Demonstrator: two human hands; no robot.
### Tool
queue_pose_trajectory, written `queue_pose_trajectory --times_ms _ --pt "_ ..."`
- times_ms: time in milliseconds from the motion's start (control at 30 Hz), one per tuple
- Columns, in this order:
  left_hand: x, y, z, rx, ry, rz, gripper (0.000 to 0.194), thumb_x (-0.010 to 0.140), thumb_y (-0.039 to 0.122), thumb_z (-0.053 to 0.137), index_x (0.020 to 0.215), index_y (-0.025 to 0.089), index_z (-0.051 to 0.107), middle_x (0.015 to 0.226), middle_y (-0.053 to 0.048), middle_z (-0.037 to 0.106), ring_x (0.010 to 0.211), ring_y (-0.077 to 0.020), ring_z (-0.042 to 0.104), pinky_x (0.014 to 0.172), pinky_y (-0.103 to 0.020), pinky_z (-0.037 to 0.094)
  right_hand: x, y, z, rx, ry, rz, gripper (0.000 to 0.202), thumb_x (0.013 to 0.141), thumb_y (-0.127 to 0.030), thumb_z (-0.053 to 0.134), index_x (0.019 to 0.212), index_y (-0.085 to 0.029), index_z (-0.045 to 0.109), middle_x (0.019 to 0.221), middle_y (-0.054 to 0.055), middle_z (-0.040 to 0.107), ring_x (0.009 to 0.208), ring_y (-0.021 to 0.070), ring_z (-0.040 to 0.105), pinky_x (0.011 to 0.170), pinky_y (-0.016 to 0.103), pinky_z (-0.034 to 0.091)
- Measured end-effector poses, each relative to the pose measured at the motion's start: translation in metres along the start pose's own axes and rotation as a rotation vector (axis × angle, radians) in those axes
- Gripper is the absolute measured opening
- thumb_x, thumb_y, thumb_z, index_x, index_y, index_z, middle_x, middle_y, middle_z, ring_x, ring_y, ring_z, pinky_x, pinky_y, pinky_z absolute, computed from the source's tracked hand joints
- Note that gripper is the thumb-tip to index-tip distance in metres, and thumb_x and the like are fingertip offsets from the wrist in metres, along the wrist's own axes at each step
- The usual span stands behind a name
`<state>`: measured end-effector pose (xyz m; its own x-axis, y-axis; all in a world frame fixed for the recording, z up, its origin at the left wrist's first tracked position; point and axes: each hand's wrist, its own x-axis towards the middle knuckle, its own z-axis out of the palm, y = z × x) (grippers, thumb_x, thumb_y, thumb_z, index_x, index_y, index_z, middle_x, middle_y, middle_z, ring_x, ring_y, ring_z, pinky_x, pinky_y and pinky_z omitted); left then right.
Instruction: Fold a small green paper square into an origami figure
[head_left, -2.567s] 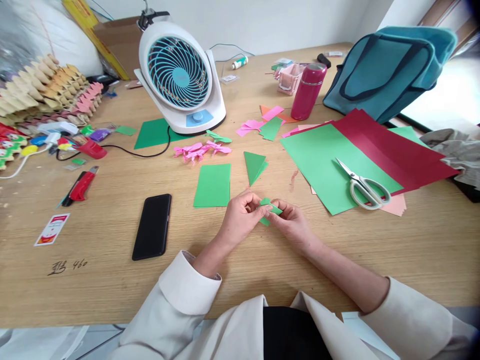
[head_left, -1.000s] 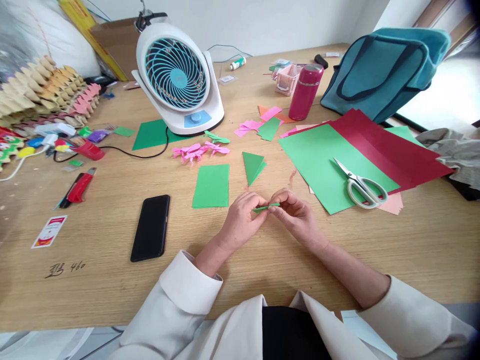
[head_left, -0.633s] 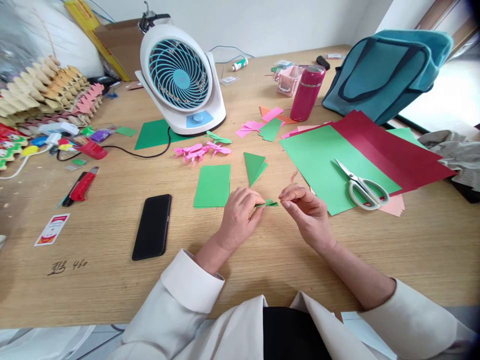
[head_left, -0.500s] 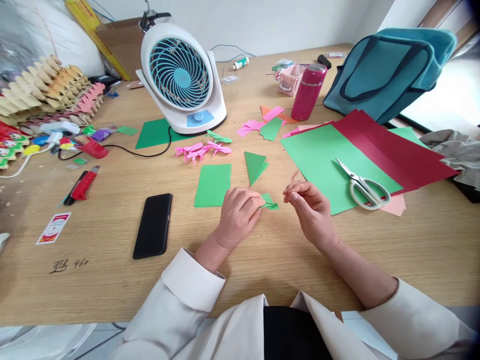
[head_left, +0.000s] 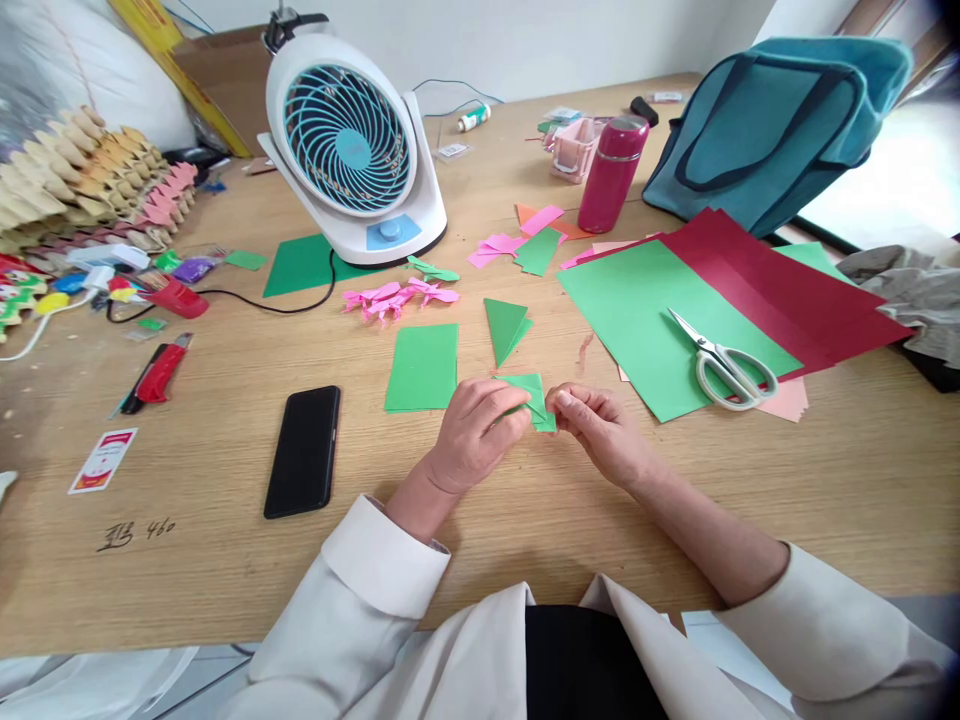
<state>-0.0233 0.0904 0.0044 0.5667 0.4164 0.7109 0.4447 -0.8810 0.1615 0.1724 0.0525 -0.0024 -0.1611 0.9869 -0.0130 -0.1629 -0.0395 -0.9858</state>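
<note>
A small folded piece of green paper (head_left: 531, 390) is held just above the table between my hands. My left hand (head_left: 480, 428) is closed on its left side, with thumb and fingers partly covering it. The fingertips of my right hand (head_left: 596, 425) are pinched together at the paper's right edge; exactly how much they grip is hidden. Just beyond lies a folded green paper triangle (head_left: 506, 328). To the left of that rests a green paper rectangle (head_left: 422, 367), flat on the wood.
Pink folded paper figures (head_left: 397, 298) lie before a white fan (head_left: 352, 150). Scissors (head_left: 724, 365) sit on a large green sheet (head_left: 622, 300) over red sheets (head_left: 787, 290). A phone (head_left: 302, 450), box cutter (head_left: 161, 372), magenta flask (head_left: 613, 175) and teal bag (head_left: 757, 140) surround the work area.
My right hand has moved left, bringing its fingertips to the green paper. More of the paper now shows between the hands, and the view has shifted slightly.
</note>
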Motion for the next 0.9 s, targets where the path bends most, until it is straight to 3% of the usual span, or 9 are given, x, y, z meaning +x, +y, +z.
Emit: queue_pose_trajectory --times_ms 200,333,433,567,667,767,900 --pt "0.003 0.000 -0.001 -0.055 0.068 0.076 0.016 0.091 0.010 0.058 0.093 0.025 0.063 0.108 -0.002 0.074 0.104 -0.0173 0.063 0.091 -0.034 0.047 -0.001 -0.003 0.000 -0.046 -0.030 -0.028 0.043 0.092 -0.054 0.060 0.066 -0.020 0.062 0.066 0.000 0.058 0.066 0.0140 0.050 0.067 0.030 0.040" --pt "0.005 0.002 0.000 -0.142 0.073 0.028 0.018 0.089 0.007 0.059 0.094 0.025 0.061 0.105 -0.001 0.074 0.102 -0.0174 0.064 0.091 -0.035 0.045 -0.001 -0.003 0.000 -0.040 -0.038 -0.034 0.041 0.092 -0.053 0.059 0.067 -0.021 0.062 0.067 0.000 0.059 0.067 0.0149 0.052 0.068 0.031 0.041" --pt "0.006 0.005 0.004 -0.230 0.089 -0.140 0.016 0.089 0.008 0.059 0.093 0.024 0.058 0.096 -0.001 0.073 0.092 -0.0159 0.065 0.088 -0.034 0.046 0.000 -0.003 0.000 0.010 0.002 -0.045 0.035 0.091 -0.052 0.061 0.075 -0.022 0.064 0.071 0.000 0.059 0.068 0.0148 0.053 0.067 0.030 0.042" --pt "0.008 0.010 0.012 -0.478 0.115 -0.570 0.018 0.084 0.012 0.065 0.097 0.022 0.057 0.088 0.000 0.067 0.085 -0.0131 0.062 0.082 -0.027 0.048 0.003 -0.005 0.002 -0.014 0.149 -0.100 0.026 0.086 -0.048 0.070 0.087 -0.023 0.064 0.080 0.000 0.059 0.072 0.0136 0.051 0.068 0.028 0.043" --pt "0.009 0.011 0.019 -0.759 0.095 -0.824 0.026 0.080 0.014 0.067 0.102 0.021 0.057 0.086 0.002 0.064 0.080 -0.0111 0.061 0.074 -0.023 0.048 0.005 -0.004 0.004 -0.047 0.129 -0.085 0.029 0.084 -0.049 0.072 0.093 -0.023 0.064 0.089 0.001 0.061 0.079 0.0147 0.054 0.073 0.029 0.045" --pt "0.009 0.012 0.024 -0.951 0.045 -0.916 0.016 0.080 0.021 0.070 0.093 0.018 0.060 0.086 0.000 0.066 0.080 -0.0116 0.061 0.071 -0.022 0.047 0.007 0.001 0.006 -0.029 0.050 -0.034 0.033 0.081 -0.051 0.074 0.090 -0.022 0.062 0.085 0.001 0.061 0.078 0.0151 0.056 0.072 0.030 0.046" --pt "0.008 0.011 0.026 -0.976 0.032 -0.942 0.015 0.081 0.029 0.070 0.083 0.017 0.063 0.081 0.000 0.066 0.077 -0.0120 0.059 0.071 -0.022 0.046 0.009 0.006 0.005 -0.024 0.029 -0.019 0.036 0.077 -0.052 0.078 0.083 -0.021 0.059 0.077 0.000 0.060 0.071 0.0137 0.055 0.066 0.028 0.046"
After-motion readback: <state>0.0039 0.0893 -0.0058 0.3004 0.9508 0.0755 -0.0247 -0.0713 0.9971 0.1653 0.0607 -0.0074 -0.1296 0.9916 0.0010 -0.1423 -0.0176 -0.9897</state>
